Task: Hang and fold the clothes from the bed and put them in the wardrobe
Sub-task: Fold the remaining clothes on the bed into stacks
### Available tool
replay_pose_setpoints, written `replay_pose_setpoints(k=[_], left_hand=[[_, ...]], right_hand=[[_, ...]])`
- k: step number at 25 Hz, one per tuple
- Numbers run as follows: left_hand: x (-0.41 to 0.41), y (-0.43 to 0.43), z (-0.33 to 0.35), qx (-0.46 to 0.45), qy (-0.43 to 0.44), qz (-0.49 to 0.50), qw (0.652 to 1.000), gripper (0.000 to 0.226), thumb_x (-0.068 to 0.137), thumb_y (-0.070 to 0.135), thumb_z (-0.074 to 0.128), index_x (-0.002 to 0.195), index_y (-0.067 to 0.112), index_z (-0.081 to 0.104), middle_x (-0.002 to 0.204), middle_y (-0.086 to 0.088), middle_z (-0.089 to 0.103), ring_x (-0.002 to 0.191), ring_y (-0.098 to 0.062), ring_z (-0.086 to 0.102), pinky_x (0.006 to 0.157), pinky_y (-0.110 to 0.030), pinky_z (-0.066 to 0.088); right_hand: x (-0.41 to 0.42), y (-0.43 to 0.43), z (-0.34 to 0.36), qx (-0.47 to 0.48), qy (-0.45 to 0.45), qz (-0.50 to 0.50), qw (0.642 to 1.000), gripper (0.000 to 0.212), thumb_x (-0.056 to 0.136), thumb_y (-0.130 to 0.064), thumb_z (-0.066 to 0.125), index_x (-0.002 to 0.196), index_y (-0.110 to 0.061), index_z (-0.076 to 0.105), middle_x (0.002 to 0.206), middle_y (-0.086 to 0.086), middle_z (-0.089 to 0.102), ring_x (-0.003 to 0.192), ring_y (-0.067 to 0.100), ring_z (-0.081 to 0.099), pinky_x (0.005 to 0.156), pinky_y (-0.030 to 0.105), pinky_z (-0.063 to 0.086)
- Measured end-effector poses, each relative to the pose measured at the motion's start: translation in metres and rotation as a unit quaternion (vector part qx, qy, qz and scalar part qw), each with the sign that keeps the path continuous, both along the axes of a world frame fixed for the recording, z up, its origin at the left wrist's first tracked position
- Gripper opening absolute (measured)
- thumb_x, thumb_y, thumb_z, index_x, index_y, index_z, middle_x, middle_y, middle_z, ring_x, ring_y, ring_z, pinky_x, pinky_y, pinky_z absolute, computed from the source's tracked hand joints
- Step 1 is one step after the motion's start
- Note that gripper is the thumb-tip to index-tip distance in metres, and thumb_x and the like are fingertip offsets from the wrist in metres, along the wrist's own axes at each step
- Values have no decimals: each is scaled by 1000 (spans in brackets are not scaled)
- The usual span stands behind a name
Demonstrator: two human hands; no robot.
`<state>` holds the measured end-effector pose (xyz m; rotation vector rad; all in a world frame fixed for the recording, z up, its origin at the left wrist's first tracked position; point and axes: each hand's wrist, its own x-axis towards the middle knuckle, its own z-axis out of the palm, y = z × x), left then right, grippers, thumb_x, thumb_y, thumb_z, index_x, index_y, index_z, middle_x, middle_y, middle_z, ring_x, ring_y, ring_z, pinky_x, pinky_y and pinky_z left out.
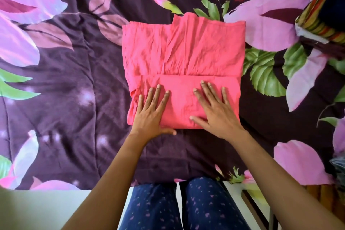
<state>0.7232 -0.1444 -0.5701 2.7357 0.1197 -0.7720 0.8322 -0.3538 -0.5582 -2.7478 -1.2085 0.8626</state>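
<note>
The left hand and right hand are laid flat, fingers spread, on the folded pink garment.

I log, placed from the folded garment: under it, bedspread; on its near fold, left hand and right hand side by side; behind it to the right, heap of clothes; before it, my knees.
</note>
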Motion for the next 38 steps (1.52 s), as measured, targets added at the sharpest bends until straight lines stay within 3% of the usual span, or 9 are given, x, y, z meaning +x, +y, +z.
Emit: replay_pose_setpoints(k=[4,9,13,15,18,22,27,31,38], left_hand=[[6,0,0,23,28,9,999,141,30,49,89,147,19,16,153,-15,23,140,-31,19,107,-52,12],[22,-7,16,30,96,-12,995,96,81,10,56,148,24,-11,157,-10,-14,145,-31,-7,114,-52,-3],[42,1,53,-29,202,-26,979,61,89,12,46,146,22,28,153,-11,24,139,-27,26,111,-48,20],[53,15,74,-89,255,-1,963,42,86,17,56,128,19,55,131,-13,54,118,-27,51,92,-33,39],[70,36,98,-66,238,2,969,35,82,18,64,116,14,62,122,-9,60,112,-27,53,86,-29,42],[86,47,74,11,19,102,995,29,91,19,51,119,14,59,124,-12,61,115,-32,54,99,-41,38],[65,17,42,21,19,111,993,49,95,34,48,140,17,40,156,-14,17,144,-29,14,113,-52,8],[32,-18,18,0,-119,205,971,54,92,39,43,136,8,46,149,-21,31,136,-42,29,108,-60,18],[14,-35,-34,36,-95,223,970,62,90,52,35,146,28,25,154,-7,23,142,-24,13,112,-48,-3]], right_hand=[[-1,-3,2,-83,19,76,993,116,68,-50,74,151,-25,-2,159,13,-7,146,36,1,111,61,0],[6,24,14,-154,67,51,985,94,86,-5,54,150,-25,-11,156,11,-23,144,37,-11,112,65,5],[19,35,44,-160,219,24,962,76,86,3,42,151,-22,12,159,11,6,143,32,17,114,47,23],[37,35,67,-161,328,38,930,70,83,0,50,147,-20,29,145,11,39,119,24,49,94,25,44],[64,32,89,-112,395,-26,912,60,75,-3,67,129,-21,50,118,1,56,98,16,56,84,26,49],[93,26,67,44,236,-163,957,40,82,5,55,118,-13,59,117,7,62,99,21,60,90,36,49],[76,32,38,-38,119,-78,989,40,97,-23,46,136,-14,45,141,9,43,133,27,37,109,47,29],[49,46,28,38,10,-22,999,59,98,-46,32,150,-18,23,158,11,13,146,27,10,115,57,10],[35,39,-34,-13,17,88,996,70,89,-60,24,151,-27,18,157,11,18,144,31,17,115,54,9]])
